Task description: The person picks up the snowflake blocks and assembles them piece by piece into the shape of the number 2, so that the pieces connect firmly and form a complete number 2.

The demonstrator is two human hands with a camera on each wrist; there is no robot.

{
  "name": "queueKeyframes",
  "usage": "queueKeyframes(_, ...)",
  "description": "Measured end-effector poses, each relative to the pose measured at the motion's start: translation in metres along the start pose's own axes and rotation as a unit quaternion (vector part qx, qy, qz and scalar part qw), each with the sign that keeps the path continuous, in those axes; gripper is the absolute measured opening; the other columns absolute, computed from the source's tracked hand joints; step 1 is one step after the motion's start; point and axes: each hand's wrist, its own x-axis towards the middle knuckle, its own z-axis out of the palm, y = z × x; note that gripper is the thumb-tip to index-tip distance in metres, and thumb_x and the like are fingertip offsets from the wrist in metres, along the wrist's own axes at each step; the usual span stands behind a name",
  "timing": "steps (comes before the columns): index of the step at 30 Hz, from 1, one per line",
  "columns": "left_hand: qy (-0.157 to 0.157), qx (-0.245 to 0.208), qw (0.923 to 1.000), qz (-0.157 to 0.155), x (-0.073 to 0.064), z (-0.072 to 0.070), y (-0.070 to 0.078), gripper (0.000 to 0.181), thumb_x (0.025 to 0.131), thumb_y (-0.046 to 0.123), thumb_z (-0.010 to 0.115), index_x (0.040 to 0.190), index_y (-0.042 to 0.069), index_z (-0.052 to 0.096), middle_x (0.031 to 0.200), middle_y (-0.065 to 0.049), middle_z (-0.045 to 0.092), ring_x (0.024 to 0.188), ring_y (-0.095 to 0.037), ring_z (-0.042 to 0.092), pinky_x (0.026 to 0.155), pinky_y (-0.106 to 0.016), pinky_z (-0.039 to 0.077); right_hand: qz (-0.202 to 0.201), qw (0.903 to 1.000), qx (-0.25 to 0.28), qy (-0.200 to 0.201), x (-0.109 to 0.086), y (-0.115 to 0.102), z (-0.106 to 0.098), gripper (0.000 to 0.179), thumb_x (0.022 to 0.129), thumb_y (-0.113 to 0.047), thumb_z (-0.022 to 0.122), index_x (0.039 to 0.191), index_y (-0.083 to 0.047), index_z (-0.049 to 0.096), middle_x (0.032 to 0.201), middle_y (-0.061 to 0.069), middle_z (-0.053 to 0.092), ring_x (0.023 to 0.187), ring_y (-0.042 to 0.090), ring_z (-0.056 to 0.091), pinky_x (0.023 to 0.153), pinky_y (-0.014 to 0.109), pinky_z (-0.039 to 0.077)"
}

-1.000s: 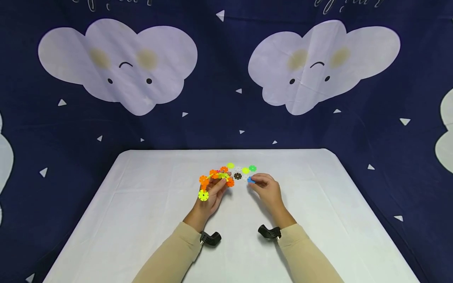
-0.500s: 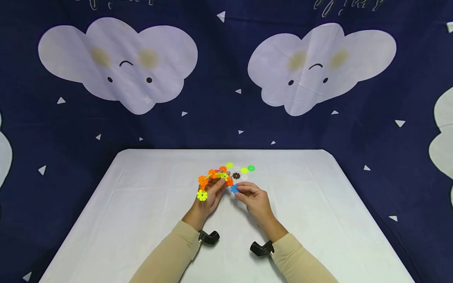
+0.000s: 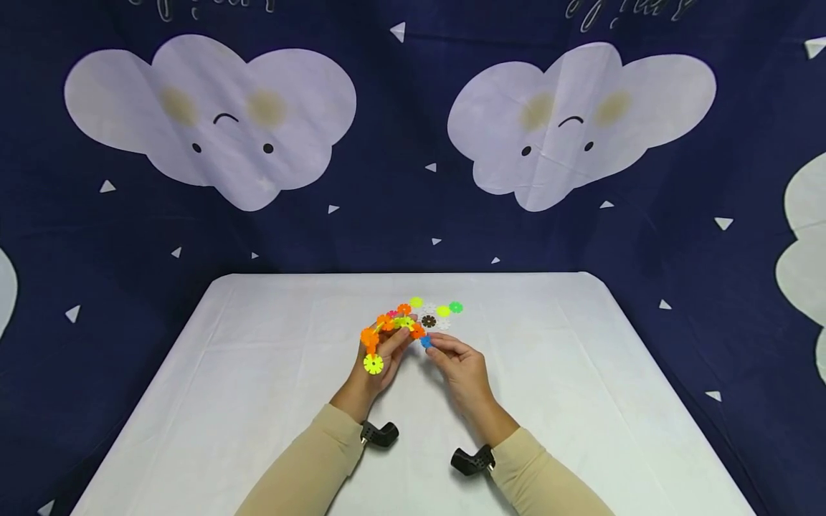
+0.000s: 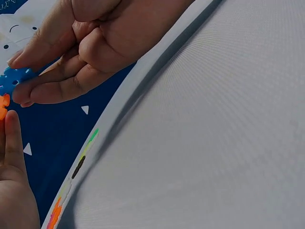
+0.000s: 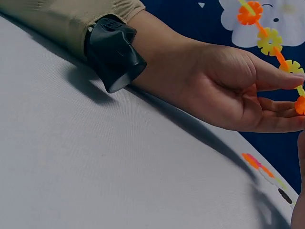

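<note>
In the head view my left hand (image 3: pixel 389 356) holds a chain of interlocked notched plastic discs, mostly orange and yellow, thumb pressed near a yellow disc. One end of the chain hangs down to a yellow disc (image 3: pixel 373 364) over the wrist side. My right hand (image 3: pixel 466 369) pinches a blue notched disc (image 3: pixel 426 342) between thumb and fingers. It meets the orange disc (image 3: pixel 417 331) at the chain's other end; the left wrist view shows the blue disc (image 4: pixel 15 81) against the orange disc (image 4: pixel 4 106). Whether their slots are engaged, I cannot tell.
Loose discs lie on the white table (image 3: pixel 548 401) beyond the hands: a brown disc (image 3: pixel 429 321), a green disc (image 3: pixel 456 307), a yellow disc (image 3: pixel 442 311), plus several others, some white. A dark blue cloud-print cloth (image 3: pixel 400 143) hangs behind the table.
My right hand has brought the blue disc leftward from beside the loose discs to the chain's orange end. The left hand stays nearly in place, and the chain's hanging end tilts slightly.
</note>
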Motion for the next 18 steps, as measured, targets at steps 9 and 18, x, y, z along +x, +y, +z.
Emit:
queueKeyframes(9,-0.009,0.0,0.9999,0.008,-0.0014,-0.0007,-0.002,0.02,0.103,-0.005,0.063,0.117,0.005,0.075,0.13,-0.025,0.067,0.114,-0.024,0.068,0.106,-0.039,0.052,0.011,0.9995,0.027,0.013,-0.0016,0.0018,0.0038,0.021,0.089,0.017,0.075,0.109,0.021,0.069,0.12,0.024,0.072,0.112,0.028,0.071,0.093,0.034,0.058)
queueKeyframes(18,-0.029,-0.021,0.9991,0.023,-0.0012,-0.0009,-0.0097,0.023,0.106,-0.009,0.053,0.124,-0.004,0.068,0.125,-0.02,0.07,0.112,-0.022,0.069,0.104,-0.037,0.053,0.001,0.9966,0.078,0.024,-0.0032,0.004,0.0059,0.022,0.088,0.022,0.072,0.109,0.025,0.065,0.116,0.022,0.073,0.109,0.029,0.072,0.093,0.036,0.058)
